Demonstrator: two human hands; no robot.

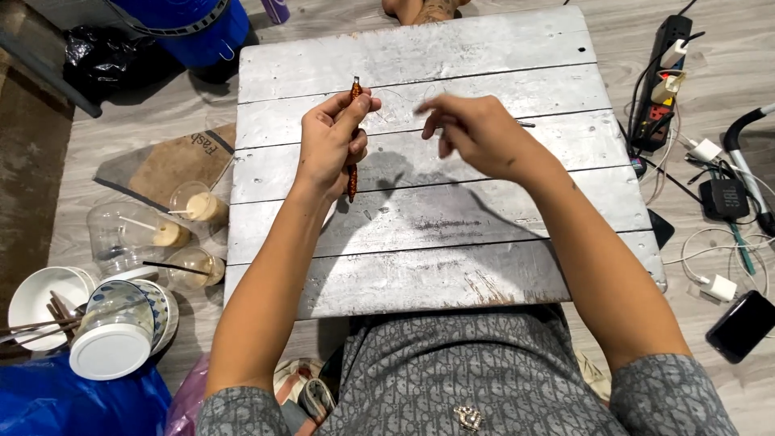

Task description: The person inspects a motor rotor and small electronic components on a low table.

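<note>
Left hand (333,144) grips an orange-brown pen-like tool (353,137) upright above the silver plank counter (420,242). Right hand (476,129) fingers pinched, possibly on thin thread, too fine to tell.

Brown paper bag (173,161) lying flat left of my board, lettering on it; dark phone (740,324), screen off, on the floor far right.

A low worktop (420,218) of silver-painted planks was set on a wooden floor (726,48). Beside it on the floor were seen stacked bowls (121,323), plastic cups (194,202), a power strip (662,73), chargers (718,287) and a black phone (741,324).
</note>
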